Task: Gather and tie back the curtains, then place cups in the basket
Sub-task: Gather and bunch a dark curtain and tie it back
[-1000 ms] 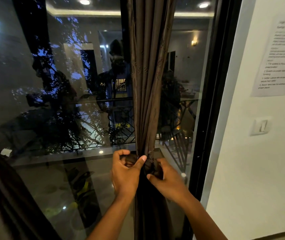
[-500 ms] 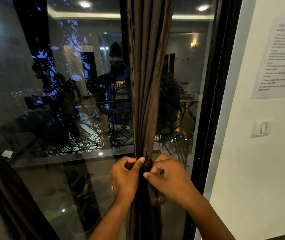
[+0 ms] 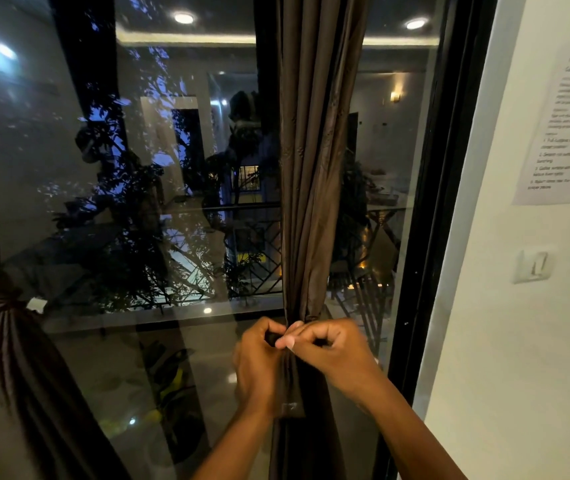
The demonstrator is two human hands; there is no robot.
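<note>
Left hand (image 3: 259, 362): was curled closed on the dark tie-back band (image 3: 292, 389) at the left side of the gathered brown curtain (image 3: 314, 168), thumb tip meeting the other hand's fingertips at the pinch point.
Right hand (image 3: 332, 351): was pinched shut on the same band from the right, fingers bent inward, pale nails showing against the cloth.
Curtain being tied: hung as a narrow bunched column in front of the glass door (image 3: 138, 202), squeezed tightest right where both hands met, spreading a little below them.
Tie-back band: a flat end with a small light tag hung down between the wrists, lying against the curtain.
Second curtain (image 3: 10, 341): sat at the far left edge, already cinched with a knot partway up, well apart from the hands.
Door frame (image 3: 428, 237): black, just to the right of the bunched curtain.
Wall (image 3: 518, 341): white, at the right, bearing a printed paper sheet (image 3: 563, 133) high up and a light switch (image 3: 534, 266) below it.
Cups and basket: could not be seen from the head view.
</note>
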